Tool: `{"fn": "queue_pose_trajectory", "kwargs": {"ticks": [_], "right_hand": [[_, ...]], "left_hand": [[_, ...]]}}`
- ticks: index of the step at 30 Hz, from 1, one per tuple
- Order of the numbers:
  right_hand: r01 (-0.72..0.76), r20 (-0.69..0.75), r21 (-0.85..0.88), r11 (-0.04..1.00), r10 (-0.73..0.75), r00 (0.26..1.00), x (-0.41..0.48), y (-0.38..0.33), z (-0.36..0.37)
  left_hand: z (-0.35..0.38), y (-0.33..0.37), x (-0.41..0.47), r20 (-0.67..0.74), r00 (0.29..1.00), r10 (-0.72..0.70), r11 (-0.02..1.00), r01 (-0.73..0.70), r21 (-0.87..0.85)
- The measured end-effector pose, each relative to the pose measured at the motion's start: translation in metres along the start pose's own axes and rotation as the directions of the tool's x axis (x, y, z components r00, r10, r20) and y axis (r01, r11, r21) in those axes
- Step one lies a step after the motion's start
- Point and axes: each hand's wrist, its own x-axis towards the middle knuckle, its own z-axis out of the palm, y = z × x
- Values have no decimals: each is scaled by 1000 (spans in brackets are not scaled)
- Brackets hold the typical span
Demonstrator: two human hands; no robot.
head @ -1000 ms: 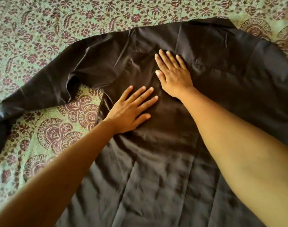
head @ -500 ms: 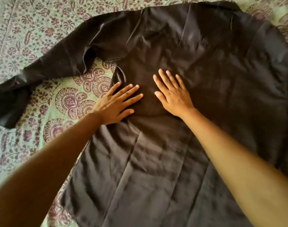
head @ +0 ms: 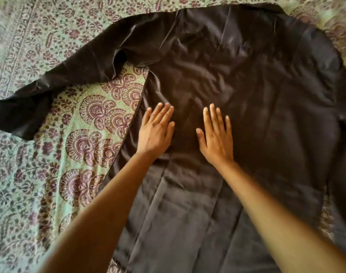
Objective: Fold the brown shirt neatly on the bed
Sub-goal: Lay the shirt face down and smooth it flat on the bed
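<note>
The dark brown shirt (head: 256,91) lies spread flat across the bed, collar end at the top of the view and hem toward me. Its left sleeve (head: 56,83) stretches out to the left with a fold near the armpit. My left hand (head: 155,133) rests palm down on the shirt's body close to its left side seam, fingers together and straight. Also flat on the cloth is my right hand (head: 216,138), a hand's width to the right of the left one. Neither hand grips the fabric. The right sleeve runs out of view.
The bed (head: 50,174) is covered by a green sheet with maroon floral and paisley print, showing to the left of the shirt and along the top. A dark gap at the far top left marks the bed's edge.
Both hands have slid down the shirt toward me, from the chest area to the middle of the body, and have drawn parallel. The view has shifted, showing more of the left sleeve.
</note>
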Motion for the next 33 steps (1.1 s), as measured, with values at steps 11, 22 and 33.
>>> {"fn": "queue_pose_trajectory", "kwargs": {"ticks": [11, 22, 33], "right_hand": [[-83, 49, -67, 994, 87, 995, -10, 6, 8], [-115, 0, -78, 990, 115, 993, -84, 22, 9], [-195, 23, -86, 977, 197, 980, -132, 63, -3]], "left_hand": [[-18, -71, 16, 15, 915, -404, 902, 396, 171], [11, -30, -109, 45, 942, -331, 927, 317, 199], [38, 50, -159, 159, 987, -19, 989, -5, 148]]}}
